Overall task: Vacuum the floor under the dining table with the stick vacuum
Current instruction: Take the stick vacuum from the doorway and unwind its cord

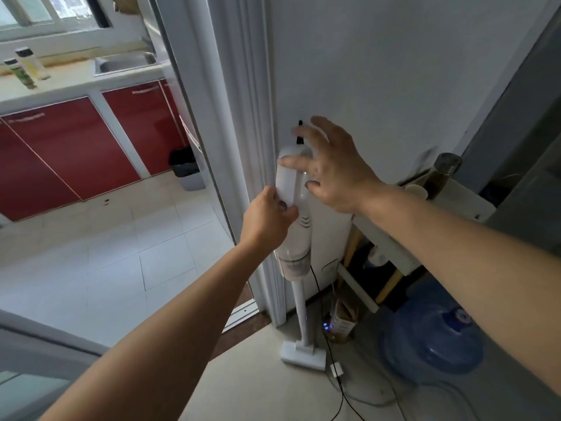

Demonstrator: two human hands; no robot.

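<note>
Head view: stick vacuum (296, 226) is seen upright against the white wall (394, 71), just beside the white door frame (243, 117), at the corner between kitchen doorway and room. Body is white throughout: rounded top, flat-faced handle section, three short slots on the motor housing, translucent dust cup (294, 262) with greyish content below it. A slim white tube (301, 308) runs down to a flat white floor head (303, 355), which rests on the pale floor. A small black part (300, 132) is seen on the wall right above the vacuum's top, partly hidden by fingers; what it is cannot be told. A black cord (331, 360) hangs along the tube and trails over the floor past a small white adapter (335, 369). Left hand (268, 220) is curled around the mid body, thumb laid on the front face, so the vacuum is gripped. Right hand (331, 171) is held with fingers spread wide over the upper body, nothing gripped; whether it touches the housing cannot be told. A blue water jug (434, 329) lies near the floor head on the right. Red cabinets (76, 153), a steel sink (127, 62) and a dark bin (186, 168) are seen through the doorway.
</note>
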